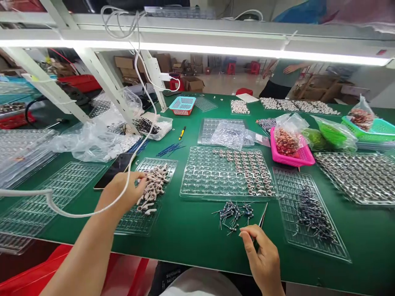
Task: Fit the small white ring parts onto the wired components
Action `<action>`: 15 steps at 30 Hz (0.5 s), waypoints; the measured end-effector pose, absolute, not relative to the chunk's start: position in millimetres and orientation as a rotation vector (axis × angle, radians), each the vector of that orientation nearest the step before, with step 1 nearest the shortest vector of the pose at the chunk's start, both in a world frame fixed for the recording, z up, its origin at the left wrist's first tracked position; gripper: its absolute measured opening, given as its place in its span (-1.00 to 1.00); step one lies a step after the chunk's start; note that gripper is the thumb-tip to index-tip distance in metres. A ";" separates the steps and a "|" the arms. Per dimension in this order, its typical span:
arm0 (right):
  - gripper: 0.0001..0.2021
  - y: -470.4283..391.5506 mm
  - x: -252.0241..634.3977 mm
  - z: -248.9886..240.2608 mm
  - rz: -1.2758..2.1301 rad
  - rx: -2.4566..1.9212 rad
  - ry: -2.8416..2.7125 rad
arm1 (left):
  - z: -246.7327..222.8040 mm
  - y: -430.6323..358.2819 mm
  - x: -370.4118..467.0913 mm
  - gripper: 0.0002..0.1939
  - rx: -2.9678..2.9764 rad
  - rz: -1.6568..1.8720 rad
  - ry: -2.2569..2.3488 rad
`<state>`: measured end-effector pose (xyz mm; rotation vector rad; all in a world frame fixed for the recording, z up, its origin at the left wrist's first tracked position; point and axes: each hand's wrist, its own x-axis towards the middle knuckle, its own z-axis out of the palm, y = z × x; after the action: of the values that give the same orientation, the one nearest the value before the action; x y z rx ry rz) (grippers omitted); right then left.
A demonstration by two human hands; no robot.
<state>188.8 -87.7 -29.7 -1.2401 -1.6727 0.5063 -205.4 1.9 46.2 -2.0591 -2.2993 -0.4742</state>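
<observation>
My left hand is at the left edge of a pile of small beige curved parts on a clear tray. Its fingers are curled together, and what they pinch is hidden. Something teal shows at a finger. My right hand is closed around metal tweezers, tips pointing up and away, thumb and forefinger nearly touching. Just beyond it lies a small heap of dark blue parts with thin wire leads. In the middle, a clear moulded tray has its right-hand pockets filled with beige-and-copper parts.
On the right stand a tray of dark wired parts, a pink basket and a tray of metallic parts. A white cable hangs across my left forearm. A phone and yellow cutter lie left. A person stands beyond.
</observation>
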 end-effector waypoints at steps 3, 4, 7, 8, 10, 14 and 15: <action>-0.88 -87.2 188.0 -29.7 0.519 -1.243 -1.657 | 39.9 7.1 -203.2 -0.69 -2.081 -0.360 -2.191; -0.88 -87.1 187.8 -29.6 0.524 -1.244 -1.652 | 36.9 10.5 -195.7 -0.68 -2.134 -0.353 -2.114; -0.88 -86.9 187.1 -29.4 0.531 -1.232 -1.646 | 28.3 27.5 -158.1 -0.66 -2.326 -0.390 -1.899; -0.88 -87.0 186.8 -29.3 0.532 -1.223 -1.646 | 26.5 36.0 -142.4 -0.66 -2.397 -0.400 -1.859; -0.88 -87.3 186.4 -29.2 0.529 -1.208 -1.645 | 25.6 58.2 -110.2 -0.68 -2.541 -0.369 -1.802; -0.87 -87.6 185.9 -28.4 0.510 -1.205 -1.644 | 30.3 120.8 -54.4 -0.73 -2.635 -0.334 -1.788; -0.86 -87.5 185.9 -28.1 0.504 -1.205 -1.642 | 31.8 137.4 -44.0 -0.74 -2.616 -0.328 -1.823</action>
<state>185.9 -87.5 -28.1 -1.2050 -1.6417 0.5041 -44.0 137.4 31.8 -2.6164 -1.8231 -0.3281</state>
